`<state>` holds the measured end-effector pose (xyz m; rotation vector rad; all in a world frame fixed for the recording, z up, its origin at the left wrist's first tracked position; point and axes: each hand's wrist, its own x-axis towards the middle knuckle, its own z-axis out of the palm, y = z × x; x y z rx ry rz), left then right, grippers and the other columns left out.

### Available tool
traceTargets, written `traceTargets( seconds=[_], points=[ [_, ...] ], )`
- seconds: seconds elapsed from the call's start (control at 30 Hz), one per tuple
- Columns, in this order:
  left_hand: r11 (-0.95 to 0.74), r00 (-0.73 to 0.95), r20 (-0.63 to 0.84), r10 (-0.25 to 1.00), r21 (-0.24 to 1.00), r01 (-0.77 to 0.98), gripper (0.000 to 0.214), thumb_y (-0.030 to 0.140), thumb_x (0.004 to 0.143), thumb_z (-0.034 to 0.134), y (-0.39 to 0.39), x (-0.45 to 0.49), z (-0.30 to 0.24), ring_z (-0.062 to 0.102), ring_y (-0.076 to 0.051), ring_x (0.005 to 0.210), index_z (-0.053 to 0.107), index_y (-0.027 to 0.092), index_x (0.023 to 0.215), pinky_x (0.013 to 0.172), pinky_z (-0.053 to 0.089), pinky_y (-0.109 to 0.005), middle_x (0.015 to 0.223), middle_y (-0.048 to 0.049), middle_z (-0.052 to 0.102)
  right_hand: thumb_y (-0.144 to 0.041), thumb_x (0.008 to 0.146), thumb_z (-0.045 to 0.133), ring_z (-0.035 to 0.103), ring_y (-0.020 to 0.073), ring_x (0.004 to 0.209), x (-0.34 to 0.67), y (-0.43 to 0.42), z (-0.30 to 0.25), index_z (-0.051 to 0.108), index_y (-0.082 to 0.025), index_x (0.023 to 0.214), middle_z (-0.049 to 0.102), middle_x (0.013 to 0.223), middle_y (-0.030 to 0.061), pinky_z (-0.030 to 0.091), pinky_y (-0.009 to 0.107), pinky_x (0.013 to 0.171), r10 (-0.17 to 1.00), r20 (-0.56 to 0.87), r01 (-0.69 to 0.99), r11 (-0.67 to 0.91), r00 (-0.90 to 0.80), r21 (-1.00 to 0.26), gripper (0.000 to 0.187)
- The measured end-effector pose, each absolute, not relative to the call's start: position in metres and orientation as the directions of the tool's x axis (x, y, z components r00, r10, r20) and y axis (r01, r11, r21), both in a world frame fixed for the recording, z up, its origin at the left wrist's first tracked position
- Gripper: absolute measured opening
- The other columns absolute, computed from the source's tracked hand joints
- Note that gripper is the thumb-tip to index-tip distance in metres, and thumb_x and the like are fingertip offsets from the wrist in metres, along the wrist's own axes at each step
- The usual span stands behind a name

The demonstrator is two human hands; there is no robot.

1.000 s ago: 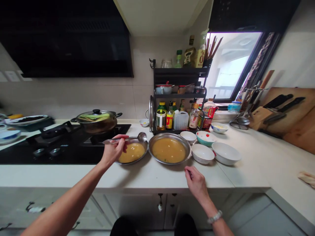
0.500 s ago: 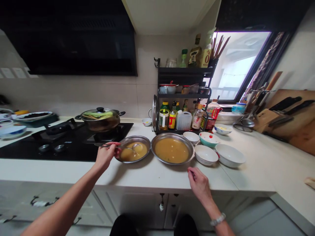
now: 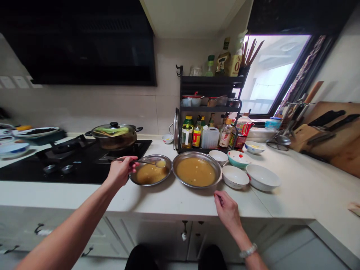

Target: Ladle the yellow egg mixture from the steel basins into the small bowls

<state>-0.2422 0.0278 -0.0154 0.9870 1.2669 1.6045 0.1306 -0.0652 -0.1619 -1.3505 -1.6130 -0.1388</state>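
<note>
My left hand is closed round the handle of a metal spoon. The spoon's round bowl holds pale yellow liquid and hangs over the right part of a smaller steel dish of brownish-yellow broth. Touching that dish on its right is a larger steel dish with similar broth and small bits afloat. My right hand rests at the counter's front edge, below the larger dish, with its fingers curled in. A small reddish spot shows at its fingertips; whether it holds anything is hidden.
White bowls and a green-rimmed bowl stand right of the dishes. Behind is a black rack of bottles and jars. A lidded pot sits on the black hob. Knives in a block are at far right.
My left hand has lifted the spoon's bowl up and slightly right, out of the broth, now with liquid in it. My right hand stays in place.
</note>
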Motion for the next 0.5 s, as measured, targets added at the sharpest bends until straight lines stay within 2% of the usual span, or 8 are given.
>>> traceTargets(
  seconds=[0.2,0.33,0.43,0.5],
  points=[
    [-0.142,-0.246,0.103,0.964,0.98,-0.143,0.016,0.02,0.066,0.06,0.03,-0.211,0.004,0.054,-0.011,0.045,0.065,0.008,0.074,0.041,0.041,-0.02,0.053,-0.0056,0.064,-0.026,0.091,0.044,0.064,0.0189,0.067,0.131,-0.066,-0.16,0.065,-0.018,0.087,0.068,0.077,0.0085,0.05,0.028,0.059,0.688,0.718,0.803,0.367,0.105,-0.47,0.023],
    [-0.215,-0.138,0.201,0.97,0.972,-0.097,0.015,0.023,0.067,0.059,0.03,-0.18,0.006,0.055,-0.011,0.046,0.064,0.01,0.075,0.042,0.043,-0.021,0.053,-0.0036,0.063,-0.025,0.091,0.044,0.064,0.0189,0.067,0.13,-0.066,-0.158,0.065,-0.018,0.086,0.068,0.076,0.0081,0.05,0.028,0.058,0.683,0.722,0.799,0.372,0.109,-0.473,0.023],
    [-0.294,-0.035,0.296,0.955,0.955,0.046,0.017,0.027,0.071,0.057,0.027,-0.16,-0.002,0.055,-0.012,0.044,0.063,0.012,0.078,0.042,0.045,-0.023,0.054,-0.0014,0.061,-0.026,0.091,0.043,0.064,0.0188,0.066,0.129,-0.066,-0.158,0.065,-0.019,0.085,0.068,0.076,0.0078,0.05,0.028,0.058,0.685,0.72,0.793,0.378,0.107,-0.478,0.024],
    [-0.401,0.077,0.393,0.916,0.896,0.193,0.018,0.027,0.076,0.053,0.023,-0.15,-0.008,0.056,-0.012,0.043,0.064,0.014,0.081,0.043,0.046,-0.024,0.053,-0.0005,0.061,-0.025,0.091,0.043,0.064,0.0187,0.066,0.129,-0.066,-0.157,0.065,-0.019,0.086,0.068,0.076,0.0077,0.05,0.028,0.058,0.688,0.718,0.79,0.38,0.106,-0.48,0.024]
  ],
)
